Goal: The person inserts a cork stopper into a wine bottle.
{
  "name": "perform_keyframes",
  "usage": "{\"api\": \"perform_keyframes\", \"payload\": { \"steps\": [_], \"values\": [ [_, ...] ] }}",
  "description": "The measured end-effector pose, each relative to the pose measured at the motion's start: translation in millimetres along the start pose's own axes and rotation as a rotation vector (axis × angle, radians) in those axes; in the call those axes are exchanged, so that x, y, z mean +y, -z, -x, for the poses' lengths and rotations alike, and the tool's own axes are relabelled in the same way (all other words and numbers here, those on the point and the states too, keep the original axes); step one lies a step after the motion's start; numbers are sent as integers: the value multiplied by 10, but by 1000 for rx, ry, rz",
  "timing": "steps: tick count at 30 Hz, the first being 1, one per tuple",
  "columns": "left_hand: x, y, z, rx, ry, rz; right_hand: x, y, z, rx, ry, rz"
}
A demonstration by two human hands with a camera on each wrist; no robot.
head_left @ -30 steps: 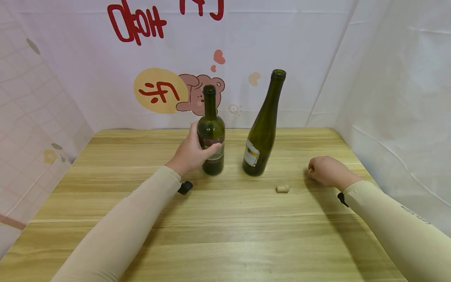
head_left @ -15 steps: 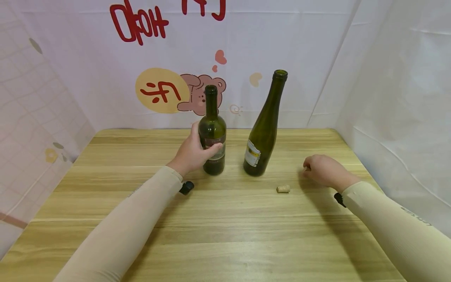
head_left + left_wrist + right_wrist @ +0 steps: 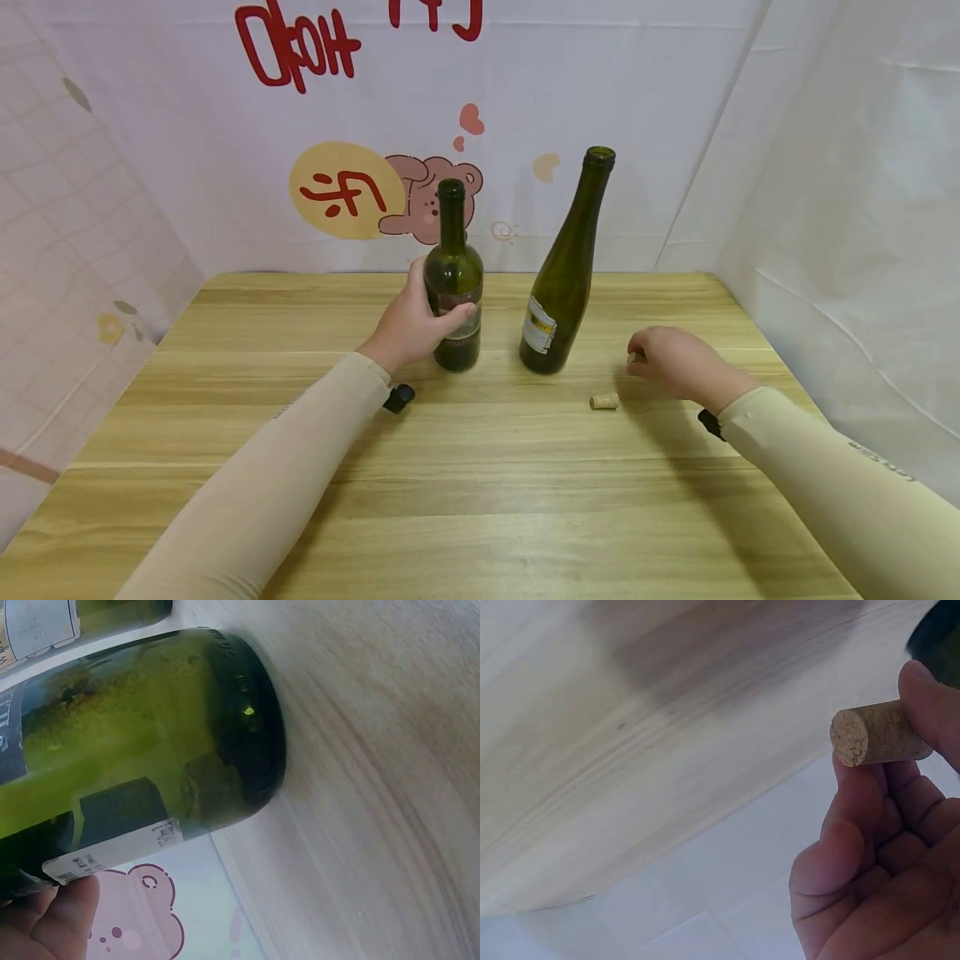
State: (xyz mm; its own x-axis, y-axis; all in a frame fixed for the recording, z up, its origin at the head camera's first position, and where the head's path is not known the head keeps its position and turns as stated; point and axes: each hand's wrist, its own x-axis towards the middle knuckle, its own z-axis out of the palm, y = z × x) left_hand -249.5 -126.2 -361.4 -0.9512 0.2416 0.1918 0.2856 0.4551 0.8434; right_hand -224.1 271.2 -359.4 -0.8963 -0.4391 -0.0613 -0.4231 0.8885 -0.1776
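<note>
My left hand (image 3: pixel 408 329) grips the body of a dark green wine bottle (image 3: pixel 467 268), which stands upright on the table with its mouth uncorked. Through the glass in the left wrist view a brownish shape shows near the base; I cannot tell what it is. Between thumb and fingers my right hand (image 3: pixel 678 360) pinches a cork (image 3: pixel 885 733), its round end exposed in the right wrist view. That hand is just above the table, to the right of a taller green bottle (image 3: pixel 564 275) with a torn white label. A second cork (image 3: pixel 603 402) lies on its side between them.
The wooden table (image 3: pixel 465 500) ends at a white printed cloth (image 3: pixel 637 83) behind it, with more cloth at both sides. The taller bottle stands slightly right of the gripped one, with a narrow gap between them.
My right hand has moved left and slightly up, nearer to the taller bottle, still pinching its cork. The left hand keeps its grip, and both bottles stay in place.
</note>
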Motion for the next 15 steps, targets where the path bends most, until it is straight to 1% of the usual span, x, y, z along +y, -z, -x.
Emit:
{"api": "perform_keyframes", "payload": {
  "steps": [8,15],
  "values": [
    [-3,-4,-8,9,-6,-14,-142,7,-11,12,13,-10],
    [13,-1,-1,4,-2,-7,-249,9,-7,18,39,-24]
  ]
}}
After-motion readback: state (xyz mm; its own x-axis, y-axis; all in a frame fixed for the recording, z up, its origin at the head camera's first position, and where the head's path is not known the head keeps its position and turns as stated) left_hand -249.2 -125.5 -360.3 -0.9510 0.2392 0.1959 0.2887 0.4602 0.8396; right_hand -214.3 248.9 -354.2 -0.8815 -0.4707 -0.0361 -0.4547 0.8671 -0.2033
